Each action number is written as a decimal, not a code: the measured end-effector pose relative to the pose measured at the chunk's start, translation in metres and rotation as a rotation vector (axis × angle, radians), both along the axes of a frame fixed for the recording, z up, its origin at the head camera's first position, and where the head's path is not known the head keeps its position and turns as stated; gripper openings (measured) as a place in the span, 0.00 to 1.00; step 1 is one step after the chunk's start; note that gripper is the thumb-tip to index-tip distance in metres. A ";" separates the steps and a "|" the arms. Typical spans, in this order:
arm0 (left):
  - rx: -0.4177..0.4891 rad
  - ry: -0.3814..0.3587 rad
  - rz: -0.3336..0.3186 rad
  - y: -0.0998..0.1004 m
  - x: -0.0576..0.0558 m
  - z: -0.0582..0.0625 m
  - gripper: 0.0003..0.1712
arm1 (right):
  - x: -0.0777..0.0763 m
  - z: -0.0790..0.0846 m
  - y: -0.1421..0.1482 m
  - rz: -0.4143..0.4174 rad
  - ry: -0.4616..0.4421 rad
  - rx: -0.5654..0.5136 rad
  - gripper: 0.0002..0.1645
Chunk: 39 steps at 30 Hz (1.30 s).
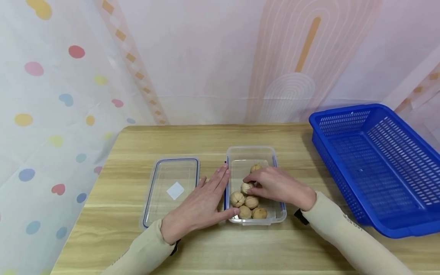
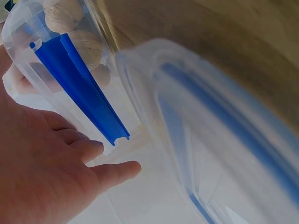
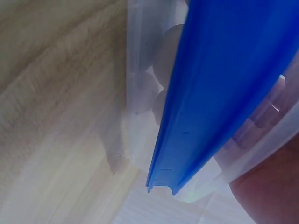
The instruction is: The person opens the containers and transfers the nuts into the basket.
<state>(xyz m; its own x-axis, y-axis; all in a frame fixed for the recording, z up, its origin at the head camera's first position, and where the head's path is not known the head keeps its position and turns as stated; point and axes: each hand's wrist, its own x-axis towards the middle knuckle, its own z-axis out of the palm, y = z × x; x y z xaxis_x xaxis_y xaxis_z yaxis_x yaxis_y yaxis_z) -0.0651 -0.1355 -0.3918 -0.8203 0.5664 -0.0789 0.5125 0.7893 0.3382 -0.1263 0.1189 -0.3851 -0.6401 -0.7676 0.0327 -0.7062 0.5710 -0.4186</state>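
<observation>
A clear plastic food container (image 1: 237,152) with blue side clips stands on the table, several walnuts (image 1: 237,199) gathered in its near half. My right hand (image 1: 275,186) reaches in over the right wall and pinches one walnut (image 1: 246,187) between thumb and fingers. Along the left wall lies my left hand (image 1: 206,200), fingers straight beside the blue clip (image 2: 81,88) and thumb over the near left rim. Through the wall in the right wrist view, walnuts show blurred behind the other blue clip (image 3: 224,84).
Left of the container lies its clear lid (image 1: 161,183) with a blue seal and a white square label, partly beneath my left hand. A large blue plastic basket (image 1: 319,147) stands at the right. A patterned cloth (image 1: 213,57) hangs behind the wooden table (image 1: 192,139).
</observation>
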 end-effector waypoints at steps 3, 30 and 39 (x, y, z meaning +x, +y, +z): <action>0.000 -0.002 0.000 0.000 0.000 -0.001 0.61 | 0.003 0.000 0.003 -0.011 -0.007 -0.026 0.18; 0.016 0.008 0.006 0.001 0.000 -0.001 0.62 | 0.031 0.020 0.030 -0.094 0.174 -0.349 0.21; 0.022 0.016 -0.003 0.001 -0.001 -0.002 0.61 | 0.038 0.029 0.051 -0.128 0.271 -0.486 0.22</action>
